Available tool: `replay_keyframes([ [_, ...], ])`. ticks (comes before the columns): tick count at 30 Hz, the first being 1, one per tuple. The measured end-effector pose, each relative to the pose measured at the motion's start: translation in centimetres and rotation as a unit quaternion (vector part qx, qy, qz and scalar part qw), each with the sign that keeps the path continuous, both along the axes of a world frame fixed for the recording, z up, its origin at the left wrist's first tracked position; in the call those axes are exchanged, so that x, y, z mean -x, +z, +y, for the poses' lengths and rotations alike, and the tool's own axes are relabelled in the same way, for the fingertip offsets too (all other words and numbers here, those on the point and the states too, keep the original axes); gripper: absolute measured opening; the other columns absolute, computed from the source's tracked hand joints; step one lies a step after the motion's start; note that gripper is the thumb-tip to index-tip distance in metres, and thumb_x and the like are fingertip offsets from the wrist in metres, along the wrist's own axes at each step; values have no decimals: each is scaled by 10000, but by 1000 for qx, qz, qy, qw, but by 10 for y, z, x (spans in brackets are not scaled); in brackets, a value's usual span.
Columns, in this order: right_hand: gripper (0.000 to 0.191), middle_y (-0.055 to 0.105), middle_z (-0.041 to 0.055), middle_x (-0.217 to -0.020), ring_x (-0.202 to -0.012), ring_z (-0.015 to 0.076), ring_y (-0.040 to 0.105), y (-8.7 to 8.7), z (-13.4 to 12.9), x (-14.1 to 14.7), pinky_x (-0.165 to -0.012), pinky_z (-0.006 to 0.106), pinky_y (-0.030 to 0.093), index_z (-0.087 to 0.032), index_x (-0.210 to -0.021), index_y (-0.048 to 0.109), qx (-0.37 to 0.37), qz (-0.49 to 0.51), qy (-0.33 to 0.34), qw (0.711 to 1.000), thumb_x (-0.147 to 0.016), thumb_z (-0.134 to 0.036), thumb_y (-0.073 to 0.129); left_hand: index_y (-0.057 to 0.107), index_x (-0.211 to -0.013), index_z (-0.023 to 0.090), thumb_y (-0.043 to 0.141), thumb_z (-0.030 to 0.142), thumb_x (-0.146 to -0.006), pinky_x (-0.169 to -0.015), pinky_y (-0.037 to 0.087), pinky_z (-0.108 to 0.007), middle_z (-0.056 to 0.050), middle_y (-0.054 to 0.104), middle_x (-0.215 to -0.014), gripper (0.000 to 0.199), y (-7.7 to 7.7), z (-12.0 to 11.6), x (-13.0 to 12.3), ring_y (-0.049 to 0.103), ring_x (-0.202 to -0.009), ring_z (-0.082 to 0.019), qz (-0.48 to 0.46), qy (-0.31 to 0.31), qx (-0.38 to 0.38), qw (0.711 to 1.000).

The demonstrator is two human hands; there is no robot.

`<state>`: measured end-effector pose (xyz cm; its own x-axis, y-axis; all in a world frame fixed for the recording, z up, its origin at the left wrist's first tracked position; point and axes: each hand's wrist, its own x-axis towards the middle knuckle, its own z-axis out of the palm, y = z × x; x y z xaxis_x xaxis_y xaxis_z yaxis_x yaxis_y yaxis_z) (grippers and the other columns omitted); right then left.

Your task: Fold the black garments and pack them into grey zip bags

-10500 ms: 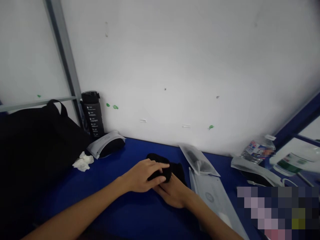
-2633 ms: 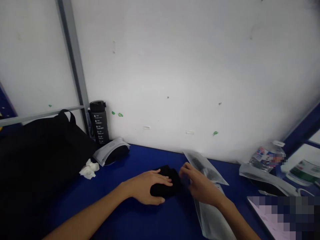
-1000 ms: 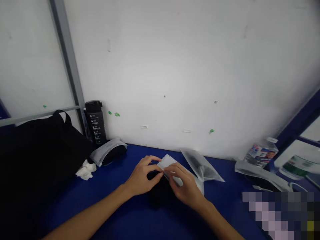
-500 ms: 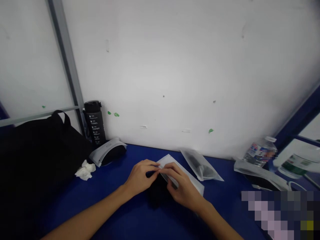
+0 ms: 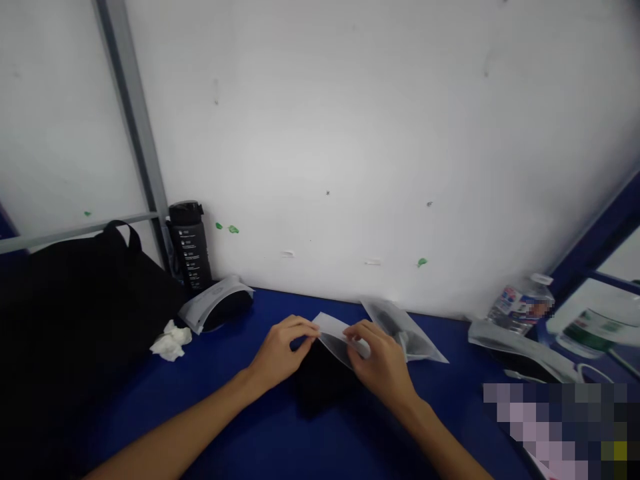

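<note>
A frosted translucent plastic bag is held by its near edge, which gapes between my two hands. My left hand pinches the left corner of that edge between thumb and fingers. Farther right, my right hand grips the same edge with its fingers curled, partly covering the bag. Just below the bag's opening lies a folded black cloth-like item on the blue tabletop; its kind cannot be made out. Another frosted bag with something dark inside rests behind my right hand.
On the left are a large black bag, a crumpled tissue, a black water bottle and a frosted pouch with a black item. A clear plastic bottle and another pouch stand right. A white wall rises behind.
My right hand has moved right along the bag's edge, away from my left hand. The bag's edge now gapes wider, and more of the black item shows. My left hand stays nearly in place.
</note>
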<state>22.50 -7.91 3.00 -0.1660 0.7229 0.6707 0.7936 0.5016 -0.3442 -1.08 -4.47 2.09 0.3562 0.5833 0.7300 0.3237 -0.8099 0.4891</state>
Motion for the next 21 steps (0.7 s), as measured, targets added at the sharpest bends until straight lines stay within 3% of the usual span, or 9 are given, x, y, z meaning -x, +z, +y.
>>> replay_keyframes([
  [6, 150, 748, 40, -872, -823, 232, 707, 3, -1, -2, -680, 308, 518, -242, -904, 723, -18, -25, -26, 999, -934, -165, 598, 755, -1081, 232, 639, 164, -1002, -887, 596, -289, -28, 781, -1042, 157, 3, -1, 1, 731, -936, -162, -33, 19, 24, 999],
  [14, 210, 789, 51, -935, -843, 226, 720, -2, 2, -1, -734, 335, 560, -237, -1001, 790, -27, -37, 27, 999, -1014, -222, 581, 798, -966, 251, 812, 164, -886, -859, 564, -302, 20, 805, -912, 119, 0, 4, 5, 725, -843, -169, -14, 59, 41, 997],
  [21, 257, 788, 42, -916, -862, 221, 729, -2, 1, 2, -779, 331, 562, -249, -970, 798, -2, -46, 56, 997, -1047, -223, 554, 827, -913, 256, 813, 136, -872, -830, 572, -303, -6, 781, -872, 128, 0, 4, 7, 715, -854, -177, -2, 41, 39, 998],
])
